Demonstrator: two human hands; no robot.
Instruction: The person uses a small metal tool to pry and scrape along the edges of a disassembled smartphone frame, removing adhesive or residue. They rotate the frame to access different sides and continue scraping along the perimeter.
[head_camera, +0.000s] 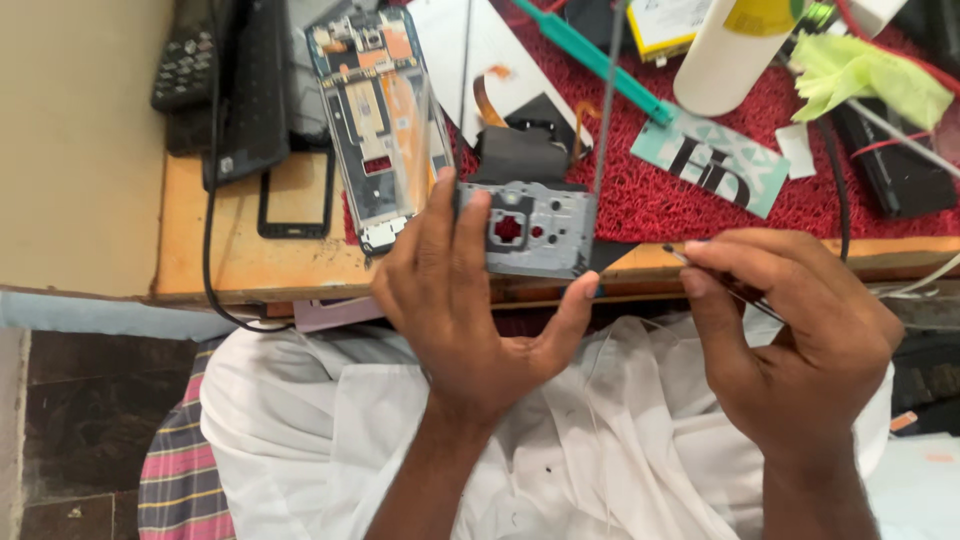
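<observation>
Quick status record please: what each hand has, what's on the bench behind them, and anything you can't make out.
left hand: grips a grey phone frame piece with camera cut-outs, thumb on its right edge, fingers on its left
right hand: pinches a thin dark-tipped tool, tip apart from the frame piece
opened phone: lies on the wooden bench, internals facing up, left of the red mat
white bottle: stands on the mat
teal pry tool: lies on the mat
unclear: exact kind of the thin tool
</observation>
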